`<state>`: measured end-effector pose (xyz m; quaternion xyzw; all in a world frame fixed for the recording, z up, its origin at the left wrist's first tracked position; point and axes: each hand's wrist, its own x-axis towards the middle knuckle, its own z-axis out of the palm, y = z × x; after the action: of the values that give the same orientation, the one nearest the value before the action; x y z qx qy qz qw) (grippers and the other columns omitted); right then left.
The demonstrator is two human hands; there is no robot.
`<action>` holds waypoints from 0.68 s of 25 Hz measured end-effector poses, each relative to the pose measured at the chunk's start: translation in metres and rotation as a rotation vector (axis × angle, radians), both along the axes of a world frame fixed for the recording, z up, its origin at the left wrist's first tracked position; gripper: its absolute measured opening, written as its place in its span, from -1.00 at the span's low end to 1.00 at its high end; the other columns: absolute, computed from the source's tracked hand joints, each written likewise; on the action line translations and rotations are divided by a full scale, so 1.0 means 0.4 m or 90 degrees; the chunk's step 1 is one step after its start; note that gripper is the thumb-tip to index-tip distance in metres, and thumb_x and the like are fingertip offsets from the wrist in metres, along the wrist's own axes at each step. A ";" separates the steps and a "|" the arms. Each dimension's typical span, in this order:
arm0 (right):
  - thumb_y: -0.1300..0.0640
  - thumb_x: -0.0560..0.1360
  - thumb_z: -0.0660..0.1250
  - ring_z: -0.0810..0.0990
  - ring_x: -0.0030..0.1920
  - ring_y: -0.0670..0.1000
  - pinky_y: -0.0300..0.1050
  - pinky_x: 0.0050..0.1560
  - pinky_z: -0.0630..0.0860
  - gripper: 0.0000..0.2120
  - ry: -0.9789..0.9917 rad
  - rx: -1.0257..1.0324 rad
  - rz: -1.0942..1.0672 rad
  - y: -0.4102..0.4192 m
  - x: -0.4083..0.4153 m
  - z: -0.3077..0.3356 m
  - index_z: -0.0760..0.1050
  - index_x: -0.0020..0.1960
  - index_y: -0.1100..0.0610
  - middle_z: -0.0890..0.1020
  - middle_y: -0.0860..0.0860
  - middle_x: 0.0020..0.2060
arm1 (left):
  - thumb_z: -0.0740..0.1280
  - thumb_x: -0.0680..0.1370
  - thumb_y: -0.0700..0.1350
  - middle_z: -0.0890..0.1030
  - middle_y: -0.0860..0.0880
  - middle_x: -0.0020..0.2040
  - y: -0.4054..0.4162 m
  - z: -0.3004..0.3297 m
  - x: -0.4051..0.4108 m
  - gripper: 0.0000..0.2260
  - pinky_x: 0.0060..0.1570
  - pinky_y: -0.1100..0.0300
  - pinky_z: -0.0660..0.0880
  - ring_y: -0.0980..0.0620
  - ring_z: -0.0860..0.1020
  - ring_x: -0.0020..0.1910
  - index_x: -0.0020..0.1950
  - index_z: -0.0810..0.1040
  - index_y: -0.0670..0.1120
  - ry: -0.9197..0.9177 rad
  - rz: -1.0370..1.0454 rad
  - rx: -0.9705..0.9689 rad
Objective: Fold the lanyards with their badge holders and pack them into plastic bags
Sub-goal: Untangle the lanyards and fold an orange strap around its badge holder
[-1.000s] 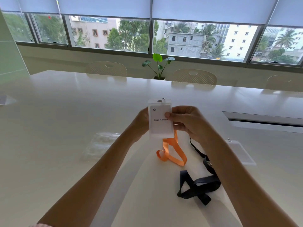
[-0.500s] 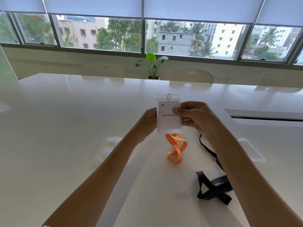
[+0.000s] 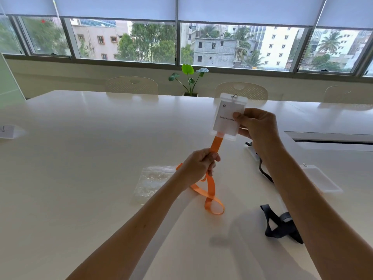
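My right hand [image 3: 257,128] pinches a clear badge holder [image 3: 227,116] with a white name card, held upright above the table. An orange lanyard [image 3: 210,195] runs down from behind the holder. My left hand [image 3: 198,164] grips that strap a little below the holder. The strap's loose end loops on the table beneath. A clear plastic bag [image 3: 153,181] lies flat left of my left forearm. A black lanyard [image 3: 280,225] lies crumpled on the table under my right forearm.
A second clear badge holder [image 3: 321,178] lies on the white table [image 3: 80,158] to the right. A recessed cable slot [image 3: 331,138] sits at far right. Chairs [image 3: 131,85] and a small plant [image 3: 189,79] stand beyond the far edge. Something small [image 3: 7,131] lies at far left.
My left hand left the badge holder, dropped down and took hold of the orange strap. The strap now runs straight from the holder to that hand. My right hand still holds the holder.
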<state>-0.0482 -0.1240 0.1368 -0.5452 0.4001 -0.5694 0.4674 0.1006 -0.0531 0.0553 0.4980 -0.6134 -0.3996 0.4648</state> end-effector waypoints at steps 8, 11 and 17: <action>0.19 0.45 0.41 0.65 -0.02 0.09 0.09 -0.06 0.64 -0.84 0.056 -0.101 -0.125 -0.010 0.025 -0.044 0.61 0.03 0.16 0.67 0.02 -0.06 | 0.08 0.65 -0.19 0.40 0.02 -0.42 0.011 0.051 -0.021 -0.77 -0.23 0.27 0.53 0.13 0.42 -0.43 -0.13 0.47 -0.08 -0.003 -0.021 0.069; 0.18 0.45 0.40 0.65 -0.13 0.05 -0.03 -0.06 0.62 -0.84 0.171 -0.219 -0.183 -0.009 0.021 -0.049 0.63 0.03 0.16 0.66 -0.01 -0.15 | 0.12 0.65 -0.16 0.42 0.07 -0.48 0.002 0.071 -0.027 -0.77 -0.23 0.23 0.53 0.14 0.44 -0.46 -0.14 0.50 -0.09 0.033 -0.009 0.092; 0.25 0.46 0.37 0.63 -0.18 0.06 -0.27 -0.18 0.50 -0.87 0.360 -0.458 -0.227 -0.040 -0.016 -0.066 0.62 -0.03 0.26 0.70 0.13 -0.12 | 0.19 0.63 -0.10 0.42 0.08 -0.49 -0.022 0.156 -0.002 -0.77 -0.25 0.22 0.50 0.15 0.41 -0.50 -0.15 0.54 -0.14 0.142 -0.040 0.089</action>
<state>-0.0547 -0.1398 0.1105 -0.7283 0.3766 -0.5723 0.0179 0.0998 -0.0618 0.1177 0.4624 -0.5439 -0.5085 0.4814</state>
